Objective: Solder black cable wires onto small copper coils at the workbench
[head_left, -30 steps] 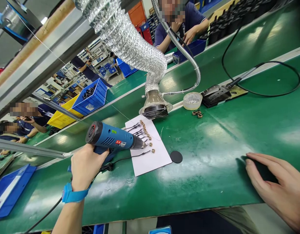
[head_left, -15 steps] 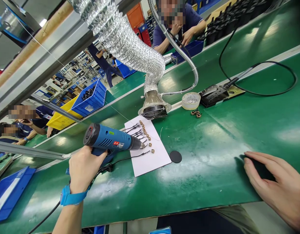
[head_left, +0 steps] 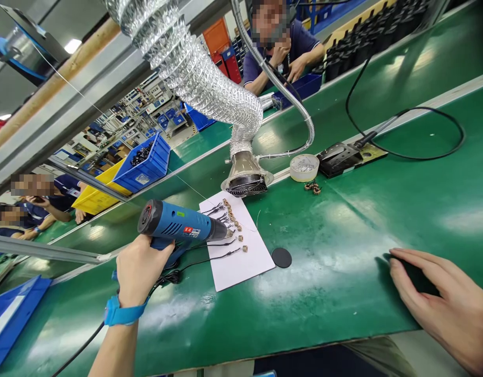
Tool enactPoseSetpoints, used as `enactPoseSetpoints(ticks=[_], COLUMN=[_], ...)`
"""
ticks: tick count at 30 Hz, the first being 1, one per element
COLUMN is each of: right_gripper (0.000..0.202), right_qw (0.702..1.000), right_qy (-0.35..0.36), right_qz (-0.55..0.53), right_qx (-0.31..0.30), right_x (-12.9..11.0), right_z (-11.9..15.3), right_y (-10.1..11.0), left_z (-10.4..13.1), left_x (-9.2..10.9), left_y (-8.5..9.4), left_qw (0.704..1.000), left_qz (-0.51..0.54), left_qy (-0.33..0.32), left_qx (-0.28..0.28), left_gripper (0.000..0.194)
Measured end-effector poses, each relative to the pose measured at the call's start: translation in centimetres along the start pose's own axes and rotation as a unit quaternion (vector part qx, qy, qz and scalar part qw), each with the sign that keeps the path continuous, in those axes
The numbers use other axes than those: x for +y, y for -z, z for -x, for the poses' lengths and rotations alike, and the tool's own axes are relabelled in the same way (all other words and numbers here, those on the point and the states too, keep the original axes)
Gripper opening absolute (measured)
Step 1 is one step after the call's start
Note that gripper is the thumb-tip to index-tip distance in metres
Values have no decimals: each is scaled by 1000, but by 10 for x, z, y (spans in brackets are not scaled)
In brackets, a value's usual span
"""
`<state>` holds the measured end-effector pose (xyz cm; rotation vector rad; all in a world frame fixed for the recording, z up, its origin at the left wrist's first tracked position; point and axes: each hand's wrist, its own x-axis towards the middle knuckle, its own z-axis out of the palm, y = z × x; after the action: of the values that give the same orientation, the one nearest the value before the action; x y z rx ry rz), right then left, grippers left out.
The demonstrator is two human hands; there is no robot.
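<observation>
My left hand, with a blue band at the wrist, is wrapped round the handle of a blue heat gun. The gun's nozzle points right, over a white sheet on the green bench. Several small copper-coloured coils with dark leads lie in a row on that sheet, and the nozzle is above some of the leads. Well to the right, my right hand rests at the bench with its fingers extended and slightly curved, holding nothing. A black disc lies at the sheet's right edge.
A fume duct hangs just behind the sheet. Behind and right are a round tub, loose coils and a black corded holder. Blue bins stand at left. A person sits across the bench.
My left hand and the heat gun have shifted slightly right relative to the sheet, the nozzle now over leads farther up the row. The whole view has moved a little. My right hand stays put.
</observation>
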<state>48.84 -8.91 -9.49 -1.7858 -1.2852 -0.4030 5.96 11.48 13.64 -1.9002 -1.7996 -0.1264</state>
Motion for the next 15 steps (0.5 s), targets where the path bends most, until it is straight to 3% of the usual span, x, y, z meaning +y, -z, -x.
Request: enactPoseSetpoints(ticks=[15], right_gripper=[24], right_qw=[999], right_qy=[-24], right_qz=[-25], right_qx=[-10], right_x=[6], right_z=[6], right_y=[-4], left_z=[-6], left_x=[4], left_y=[-6], left_qw=[1000], left_qz=[21], left_qy=[9], left_qx=[9], left_gripper=[38])
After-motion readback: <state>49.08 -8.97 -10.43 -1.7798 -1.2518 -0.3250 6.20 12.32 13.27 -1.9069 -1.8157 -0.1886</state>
